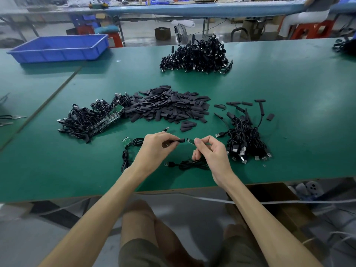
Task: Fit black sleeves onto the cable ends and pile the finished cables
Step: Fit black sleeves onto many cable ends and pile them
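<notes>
My left hand [156, 145] pinches a black sleeve [180, 141] whose open end faces right. My right hand [209, 149] pinches the small green board end [189, 141] of a cable, a little apart from the sleeve's mouth. That cable [189, 163] coils on the green table below my right hand, its USB plug pointing left. A heap of loose black sleeves [169, 107] lies behind my hands. Unsleeved cables with green boards [90, 120] are piled at the left. Sleeved cables [245, 140] are piled at the right.
A bigger heap of black cables [196, 54] lies further back. A blue plastic bin [59, 48] stands at the far left. Two more cables with green boards [127, 145] lie under my left wrist. The table's front edge [173, 188] runs just below my forearms.
</notes>
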